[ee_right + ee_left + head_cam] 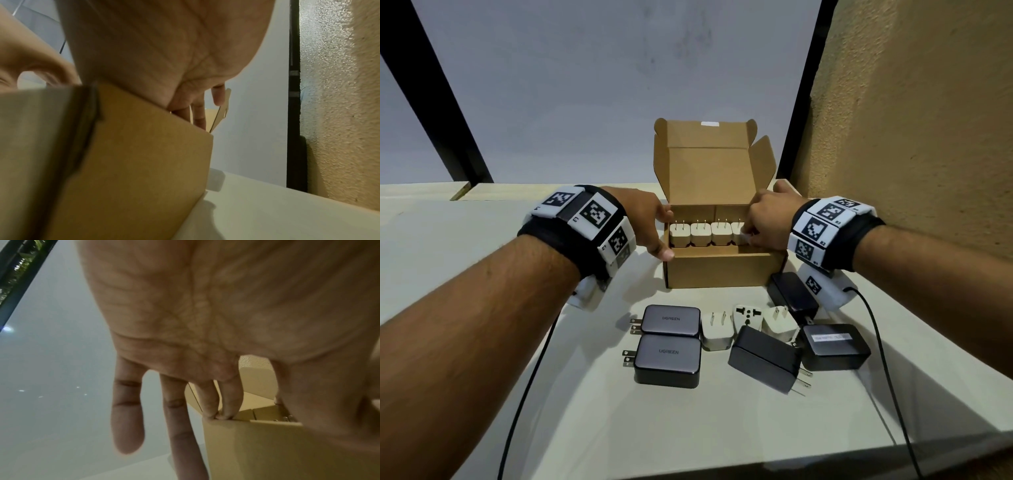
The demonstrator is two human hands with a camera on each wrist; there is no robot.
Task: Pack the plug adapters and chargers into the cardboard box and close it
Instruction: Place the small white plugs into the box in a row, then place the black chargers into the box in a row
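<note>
An open cardboard box stands on the table with its lid raised at the back. Several white plug adapters stand in a row inside, prongs up. My right hand reaches in from the right and pinches the rightmost adapter; the box wall hides it in the right wrist view. My left hand touches the box's left wall, with two straight fingers on the rim and the thumb at the front corner. Two grey chargers lie in front of the box.
Three white adapters and three black chargers lie between the box and the table's near edge. A rough tan wall runs close along the right. Black cables hang from both wrists.
</note>
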